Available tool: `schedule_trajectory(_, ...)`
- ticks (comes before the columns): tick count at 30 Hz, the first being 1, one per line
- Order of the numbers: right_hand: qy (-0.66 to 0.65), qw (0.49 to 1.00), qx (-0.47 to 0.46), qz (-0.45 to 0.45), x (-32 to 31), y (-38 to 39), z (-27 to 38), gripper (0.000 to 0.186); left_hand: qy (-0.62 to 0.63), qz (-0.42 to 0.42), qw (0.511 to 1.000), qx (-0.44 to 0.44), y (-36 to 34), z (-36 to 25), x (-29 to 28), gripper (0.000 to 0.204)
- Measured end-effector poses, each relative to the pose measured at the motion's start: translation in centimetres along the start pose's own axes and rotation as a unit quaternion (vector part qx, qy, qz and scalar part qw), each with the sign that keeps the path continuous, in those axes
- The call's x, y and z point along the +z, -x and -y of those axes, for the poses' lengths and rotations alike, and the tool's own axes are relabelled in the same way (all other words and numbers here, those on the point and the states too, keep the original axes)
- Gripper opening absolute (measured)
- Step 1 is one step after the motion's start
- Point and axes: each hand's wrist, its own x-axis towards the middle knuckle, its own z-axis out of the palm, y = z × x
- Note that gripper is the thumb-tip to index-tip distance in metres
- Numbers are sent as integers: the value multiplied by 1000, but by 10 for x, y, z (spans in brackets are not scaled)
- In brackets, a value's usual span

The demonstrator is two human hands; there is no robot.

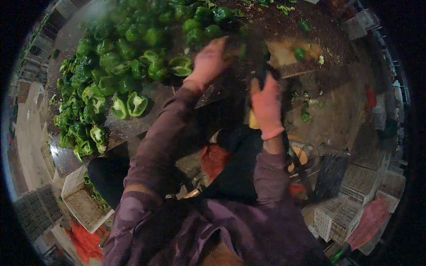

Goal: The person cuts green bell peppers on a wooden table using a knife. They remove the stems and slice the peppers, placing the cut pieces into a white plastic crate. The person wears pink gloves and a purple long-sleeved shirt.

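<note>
Green peppers (128, 48): a heap, on the bench (162, 93), upper left and beyond the left forearm; halved peppers (137, 105): at the heap's near edge, pale insides showing; left hand (208, 64): pink-gloved, at the heap's right flank, motion-blurred, so how far open it is, and whether it has hold of a pepper, cannot be told; right hand (267, 104): likewise gloved, closed round a yellow handle (254, 119); handling note, by judgement: steady each pepper with fingertips tucked; point any sharp edge away from the left hand; keep strokes short.
</note>
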Motion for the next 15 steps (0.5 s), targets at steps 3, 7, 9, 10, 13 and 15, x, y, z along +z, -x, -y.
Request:
schedule_trajectory(3, -36, 988, 147, -3, -38, -18, 16, 30, -34, 20, 995, 93, -25, -5, 53, 79)
schedule_trajectory(7, -98, 986, 134, -25, -26, -16, -10, 23, -11, 75, 997, -27, -24, -55, 32, 84)
schedule_trajectory(9, -33, 997, 49, -55, -8, -15, -25, 22, 34, 131, 990, -43, -36, -37, 33, 84)
schedule_trajectory(10, -57, 996, 45, -52, -5, -14, -27, 23, 10, 100, 994, -48, -21, -38, 28, 87)
schedule_trajectory(13, -97, 994, 43, -24, -2, -12, -16, 24, -23, 40, 995, -85, 30, -30, -20, 85)
schedule_trajectory(15, -74, 996, 52, 15, -2, -9, -7, 25, -54, 6, 991, -122, 56, -14, -52, 85)
